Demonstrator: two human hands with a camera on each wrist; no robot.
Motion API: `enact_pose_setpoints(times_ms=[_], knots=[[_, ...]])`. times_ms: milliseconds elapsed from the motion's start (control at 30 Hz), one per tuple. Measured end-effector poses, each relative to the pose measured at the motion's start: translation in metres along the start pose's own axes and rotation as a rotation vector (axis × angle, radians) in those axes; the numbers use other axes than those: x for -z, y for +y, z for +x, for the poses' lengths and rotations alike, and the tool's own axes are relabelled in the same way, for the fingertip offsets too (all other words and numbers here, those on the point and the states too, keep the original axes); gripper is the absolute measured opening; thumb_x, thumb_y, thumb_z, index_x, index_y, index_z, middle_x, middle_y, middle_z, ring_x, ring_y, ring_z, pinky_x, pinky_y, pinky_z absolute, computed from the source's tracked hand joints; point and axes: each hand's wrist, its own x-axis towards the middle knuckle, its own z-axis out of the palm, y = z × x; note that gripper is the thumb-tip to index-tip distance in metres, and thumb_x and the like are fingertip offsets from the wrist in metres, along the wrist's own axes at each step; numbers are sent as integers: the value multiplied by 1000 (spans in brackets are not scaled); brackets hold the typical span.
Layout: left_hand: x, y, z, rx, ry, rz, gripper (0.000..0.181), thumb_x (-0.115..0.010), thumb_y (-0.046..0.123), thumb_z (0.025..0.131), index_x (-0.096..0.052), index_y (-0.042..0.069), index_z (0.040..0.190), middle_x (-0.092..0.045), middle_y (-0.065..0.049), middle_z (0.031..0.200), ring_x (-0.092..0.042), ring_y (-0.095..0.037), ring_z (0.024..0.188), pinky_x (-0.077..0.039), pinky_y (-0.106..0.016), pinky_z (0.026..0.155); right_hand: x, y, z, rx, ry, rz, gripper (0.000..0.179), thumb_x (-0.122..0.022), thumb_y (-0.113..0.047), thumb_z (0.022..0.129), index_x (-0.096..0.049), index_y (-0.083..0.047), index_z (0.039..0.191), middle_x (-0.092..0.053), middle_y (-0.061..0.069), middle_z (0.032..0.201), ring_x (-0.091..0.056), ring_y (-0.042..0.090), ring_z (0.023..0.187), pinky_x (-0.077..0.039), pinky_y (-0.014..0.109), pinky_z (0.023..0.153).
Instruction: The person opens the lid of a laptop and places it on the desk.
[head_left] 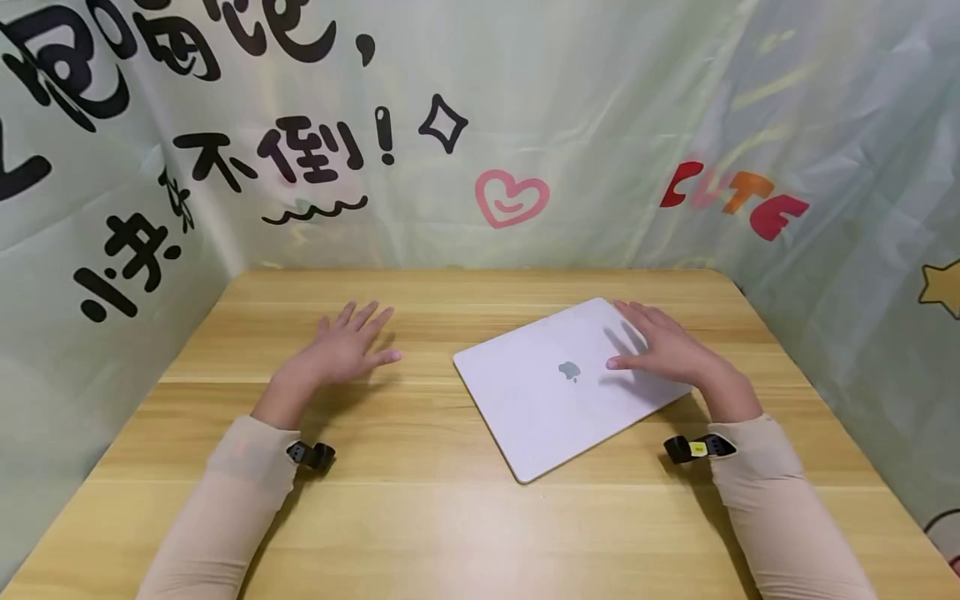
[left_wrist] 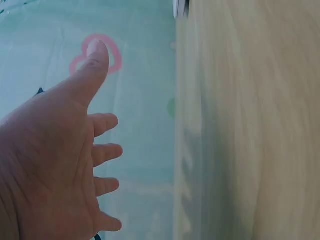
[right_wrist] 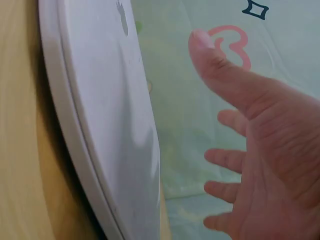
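A closed silver laptop (head_left: 525, 408) with a grey apple logo lies at an angle on the wooden table, right of the middle. Over its right end hovers my right hand (head_left: 667, 346), fingers spread and casting a shadow on the lid. The right wrist view shows a gap between that hand (right_wrist: 280, 150) and the laptop lid (right_wrist: 110, 125). To the left of the laptop, my left hand (head_left: 337, 350) is held above the bare wood with its fingers spread. Nothing is in its palm in the left wrist view, where the hand (left_wrist: 55, 150) stands apart from the tabletop.
The wooden table (head_left: 420, 533) has its far edge against a pale fabric backdrop (head_left: 600, 100) printed with lettering, a pink heart and a star. Fabric also hangs at both sides. Each sleeve cuff carries a small black wrist camera (head_left: 311, 455).
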Motion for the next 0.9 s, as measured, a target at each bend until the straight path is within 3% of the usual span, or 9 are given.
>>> enact_pose_setpoints(times_ms=[233,667,900], knots=[[-1,15,-3,-77,1,-67,90,-37,74,91,-10,21,159,-8,-14,163,3,-42,146,-1,-72,108,0,12,-7,75,-2,93,112,-84,-46,73,-22,-4,155,-24,26,155,-19,47,140,-17,65,110],[-7,42,-3,-248,25,-60,86,-36,70,94,-15,17,159,-18,-15,161,-10,-46,144,-13,-64,113,-3,23,-15,76,-34,159,114,-88,-40,69,-23,-1,154,-25,29,153,-21,48,139,-19,66,109],[-13,58,-4,-313,0,-93,86,-35,70,94,-17,17,158,-21,-15,160,-12,-44,145,-11,-59,115,-7,25,-18,54,-52,156,117,-89,-41,67,-22,1,154,-25,31,153,-21,49,138,-19,67,109]])
